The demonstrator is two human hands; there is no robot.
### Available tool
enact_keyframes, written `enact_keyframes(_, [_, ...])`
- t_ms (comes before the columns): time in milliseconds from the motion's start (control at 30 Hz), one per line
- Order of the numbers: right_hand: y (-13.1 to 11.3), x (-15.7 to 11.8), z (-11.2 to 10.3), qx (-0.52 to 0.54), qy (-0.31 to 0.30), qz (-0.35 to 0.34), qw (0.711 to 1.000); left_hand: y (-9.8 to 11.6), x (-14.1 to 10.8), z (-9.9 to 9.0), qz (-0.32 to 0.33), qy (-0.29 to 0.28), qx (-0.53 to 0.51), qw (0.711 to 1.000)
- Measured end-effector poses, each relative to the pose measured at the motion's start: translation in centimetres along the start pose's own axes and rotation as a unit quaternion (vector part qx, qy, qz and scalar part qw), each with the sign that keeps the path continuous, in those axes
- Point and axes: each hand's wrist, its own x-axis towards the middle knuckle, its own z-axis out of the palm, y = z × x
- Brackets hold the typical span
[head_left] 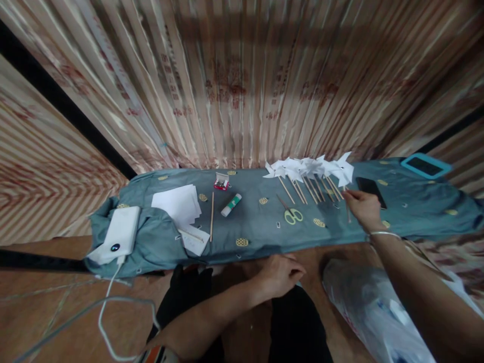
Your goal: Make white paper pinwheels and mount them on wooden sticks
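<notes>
On the surface (260,229): one power bank (123,229), some paper (176,201), one loose stick (212,217) beside it, one box (221,182), one glue stick (231,205). The left hand (280,276) curls; I can't tell if it holds anything. Past one pair of scissors (293,216), overlapping pinwheels (289,169) defy counting. The right hand (363,206), nearer these, has its grip pinched on the end pinwheel (343,174) by its stick, head just beyond, axis pointing away. Then one phone (371,191), one tablet (427,165).

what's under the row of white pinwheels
Wooden sticks poke out from under the pinwheels, over the blue-green cloth. The sticks' top ends and anything else beneath the paper are covered.
</notes>
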Motion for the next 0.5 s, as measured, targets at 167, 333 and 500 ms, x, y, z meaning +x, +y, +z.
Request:
enact_keyframes(167, [-1.5,6.6,0.0,-0.143,-0.003,0.064,0.988,-1.7,-0.5,0.1,-0.009,-0.006,0.019,1.0])
enact_keyframes(333, [-1.9,11.7,1.3,-0.237,-0.003,0.086,0.968,-2.5,-1.1,-0.6,-0.009,-0.009,0.026,1.0])
enact_keyframes(500, [-0.2,13.8,3.2,-0.282,0.014,0.103,0.954,-2.7,-0.7,-1.2,-0.033,-0.01,0.009,0.999])
